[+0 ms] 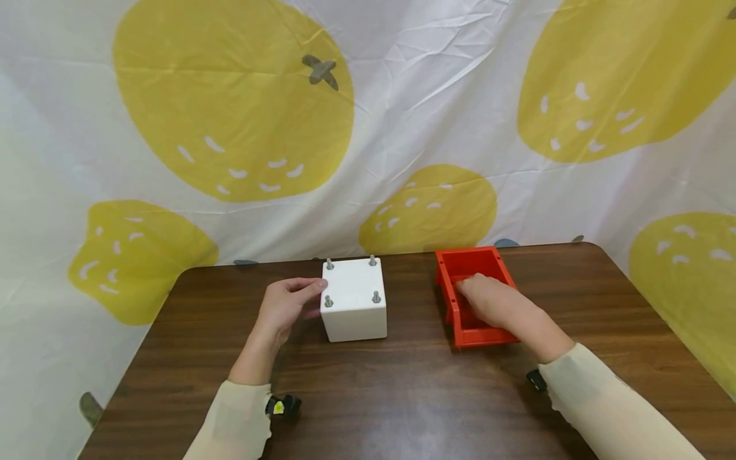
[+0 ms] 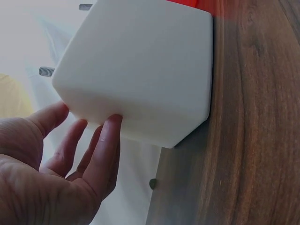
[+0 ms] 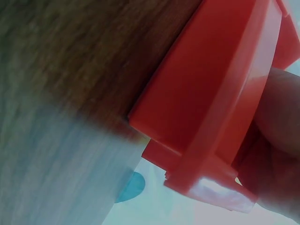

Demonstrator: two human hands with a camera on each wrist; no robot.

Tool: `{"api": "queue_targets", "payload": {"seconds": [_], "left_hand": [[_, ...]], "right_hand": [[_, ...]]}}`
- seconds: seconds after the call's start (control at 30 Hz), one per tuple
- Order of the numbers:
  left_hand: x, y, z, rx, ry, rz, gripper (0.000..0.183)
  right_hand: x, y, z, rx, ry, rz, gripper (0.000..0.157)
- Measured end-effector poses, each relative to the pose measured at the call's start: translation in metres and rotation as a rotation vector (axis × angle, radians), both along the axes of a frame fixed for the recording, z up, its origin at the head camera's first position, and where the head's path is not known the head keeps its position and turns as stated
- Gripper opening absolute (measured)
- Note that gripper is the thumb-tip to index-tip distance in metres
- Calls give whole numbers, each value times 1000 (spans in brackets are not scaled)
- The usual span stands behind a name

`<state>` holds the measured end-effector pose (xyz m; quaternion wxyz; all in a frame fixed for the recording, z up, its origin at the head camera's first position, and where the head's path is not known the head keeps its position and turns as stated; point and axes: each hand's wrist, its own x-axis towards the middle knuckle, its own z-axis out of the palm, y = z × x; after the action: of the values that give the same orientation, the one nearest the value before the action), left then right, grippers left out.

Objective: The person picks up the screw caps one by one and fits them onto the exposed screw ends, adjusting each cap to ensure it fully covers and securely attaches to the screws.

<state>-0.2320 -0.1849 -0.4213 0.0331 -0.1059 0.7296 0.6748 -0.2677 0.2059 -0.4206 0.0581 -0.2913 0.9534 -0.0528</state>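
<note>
White block (image 1: 352, 284) sits on the desk (image 1: 402, 396) toward its back edge, w/ 4 threaded studs (image 1: 376, 298) up top; prob. stiff, smooth & a bit slippery, not esp. fragile, wt. unclear, best held by opp. side faces, clear of studs. L hand (image 1: 287, 303) has fingers (image 2: 105, 147) spread & slightly bent, tips touching the block's L side, thumb at the top edge, steadying vs. gripping, I'd judge. R hand (image 1: 491, 301) reaches into the red bin (image 1: 489, 337), fingertips hidden, so can't tell how far open or if holding anything.
</note>
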Motion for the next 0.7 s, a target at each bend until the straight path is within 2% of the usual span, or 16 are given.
{"api": "queue_targets", "payload": {"seconds": [0.43,0.7], "left_hand": [[1,0,1,4,-15,-2,39],[2,0,2,-4,-16,1,39]], "right_hand": [[1,3,-4,-123,-39,23,24],[1,2,-4,-124,-24,32,25]]}}
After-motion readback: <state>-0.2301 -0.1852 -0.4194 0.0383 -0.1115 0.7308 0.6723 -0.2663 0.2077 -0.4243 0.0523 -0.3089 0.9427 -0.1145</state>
